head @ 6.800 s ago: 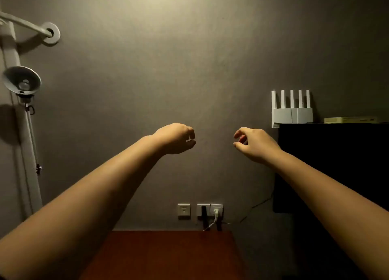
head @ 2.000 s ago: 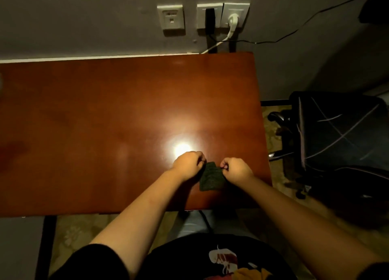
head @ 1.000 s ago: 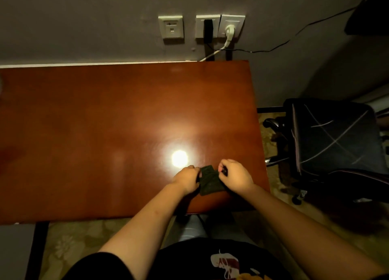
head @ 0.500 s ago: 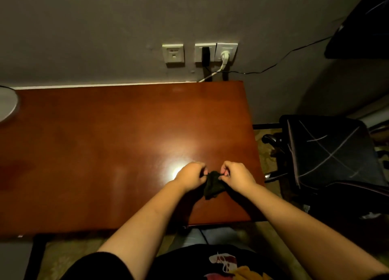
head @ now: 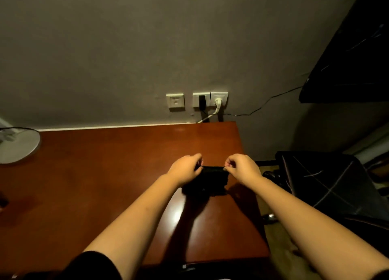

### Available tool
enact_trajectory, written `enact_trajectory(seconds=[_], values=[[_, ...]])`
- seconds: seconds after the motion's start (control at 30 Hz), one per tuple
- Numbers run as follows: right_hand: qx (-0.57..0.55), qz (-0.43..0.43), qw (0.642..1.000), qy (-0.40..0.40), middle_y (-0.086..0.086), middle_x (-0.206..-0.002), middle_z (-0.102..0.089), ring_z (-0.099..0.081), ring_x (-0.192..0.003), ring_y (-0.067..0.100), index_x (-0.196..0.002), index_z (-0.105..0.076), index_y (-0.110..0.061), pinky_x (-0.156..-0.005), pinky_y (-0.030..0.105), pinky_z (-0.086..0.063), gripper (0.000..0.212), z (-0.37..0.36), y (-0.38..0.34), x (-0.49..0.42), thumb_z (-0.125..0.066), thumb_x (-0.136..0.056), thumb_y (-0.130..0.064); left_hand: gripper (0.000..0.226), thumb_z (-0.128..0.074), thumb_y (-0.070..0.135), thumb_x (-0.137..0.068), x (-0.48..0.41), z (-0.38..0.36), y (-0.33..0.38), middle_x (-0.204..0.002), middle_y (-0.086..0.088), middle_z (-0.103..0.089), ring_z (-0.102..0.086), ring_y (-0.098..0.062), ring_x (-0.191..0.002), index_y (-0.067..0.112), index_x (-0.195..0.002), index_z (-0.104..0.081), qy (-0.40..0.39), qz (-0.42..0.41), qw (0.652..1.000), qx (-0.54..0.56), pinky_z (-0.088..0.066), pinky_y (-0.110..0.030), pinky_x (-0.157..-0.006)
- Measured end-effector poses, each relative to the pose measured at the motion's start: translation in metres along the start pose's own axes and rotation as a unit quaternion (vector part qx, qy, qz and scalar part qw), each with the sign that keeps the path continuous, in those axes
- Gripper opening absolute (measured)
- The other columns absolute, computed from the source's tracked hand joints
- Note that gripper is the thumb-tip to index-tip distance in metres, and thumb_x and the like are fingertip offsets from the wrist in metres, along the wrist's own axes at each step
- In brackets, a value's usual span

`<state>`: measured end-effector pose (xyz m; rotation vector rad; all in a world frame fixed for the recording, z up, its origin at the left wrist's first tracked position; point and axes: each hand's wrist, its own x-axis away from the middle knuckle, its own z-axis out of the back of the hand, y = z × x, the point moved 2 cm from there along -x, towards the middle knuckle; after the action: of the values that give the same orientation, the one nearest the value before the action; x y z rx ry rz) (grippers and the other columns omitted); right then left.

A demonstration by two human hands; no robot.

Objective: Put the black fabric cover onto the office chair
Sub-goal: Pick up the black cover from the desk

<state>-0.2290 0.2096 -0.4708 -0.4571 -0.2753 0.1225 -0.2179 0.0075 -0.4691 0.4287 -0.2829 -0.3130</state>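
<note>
The left hand [head: 185, 169] and right hand [head: 242, 169] each pinched the top edge of the cover [head: 210, 181] between thumb and curled fingers, one at either end. The edge ran taut and level between them. The cover hung as a small, bunched black bundle above the near right part of the desk [head: 105, 185]. Whether its lower folds touched the desktop could not be told. The chair [head: 328, 180] stood on the floor just beside the desk's right end, bare of the cover and well apart from the hands.

The step in hand appeared to be opening the folded cover, so the task stood at an early stage.

Recommended procedure, as judged from this position:

1. Draw the hands apart along the edge so that the folds drop out under their own weight.
2. Find the open, hemmed mouth of the cover before moving to the chair. In this dim light black fabric showed little detail, so touch would serve better than sight.
3. Hold the grip on the hem only. A pinch through both layers would close the mouth.
4. Turn towards the chair with the mouth facing it.

Risk: the thin fabric was likely to twist or cling to itself.
</note>
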Motion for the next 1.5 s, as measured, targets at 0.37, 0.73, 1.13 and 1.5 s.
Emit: enact_trajectory(seconds=[0.37,0.73,1.13,1.5], values=[[-0.009,0.069,0.991,0.115,-0.006,-0.091,-0.056,-0.055,-0.086,0.015,-0.082,-0.062,-0.024,-0.072,0.033,-0.048,0.008,0.091,-0.030,-0.025,-0.065,-0.089,-0.024,0.023,-0.059,0.031,-0.094,-0.014,0.083,0.011,-0.103,-0.009,-0.064,-0.058,-0.027,-0.095,0.011,-0.103,-0.061,0.066,-0.026,0.990,-0.118,-0.049,-0.037,-0.076],[0.013,0.108,0.977,0.185,-0.004,-0.096,-0.059,-0.059,-0.094,0.022,-0.093,-0.069,-0.020,-0.075,0.036,-0.048,0.010,0.141,-0.056,-0.036,-0.063,-0.091,-0.027,0.022,-0.056,0.031,-0.095,-0.015,0.142,0.008,-0.110,-0.009,-0.063,-0.058,-0.028,-0.104,0.013,-0.106,-0.060,0.117,0.006,0.973,-0.201,-0.046,-0.037,-0.077],[-0.002,0.144,0.959,0.244,0.002,-0.103,-0.062,-0.061,-0.094,0.023,-0.104,-0.073,-0.020,-0.075,0.037,-0.051,0.018,0.182,-0.077,-0.036,-0.060,-0.094,-0.027,0.027,-0.052,0.037,-0.098,-0.016,0.199,0.012,-0.091,-0.011,-0.059,-0.057,-0.032,-0.090,0.010,-0.101,-0.058,0.205,0.049,0.961,-0.180,-0.038,-0.034,-0.063],[-0.054,0.134,0.942,0.302,-0.004,-0.091,-0.056,-0.058,-0.086,0.019,-0.096,-0.069,-0.020,-0.066,0.027,-0.041,0.011,0.202,-0.092,-0.034,-0.060,-0.093,-0.025,0.015,-0.052,0.016,-0.094,-0.011,0.227,0.032,-0.100,-0.009,-0.067,-0.053,-0.033,-0.098,0.010,-0.099,-0.065,0.337,0.018,0.938,-0.083,-0.046,-0.041,-0.074]])
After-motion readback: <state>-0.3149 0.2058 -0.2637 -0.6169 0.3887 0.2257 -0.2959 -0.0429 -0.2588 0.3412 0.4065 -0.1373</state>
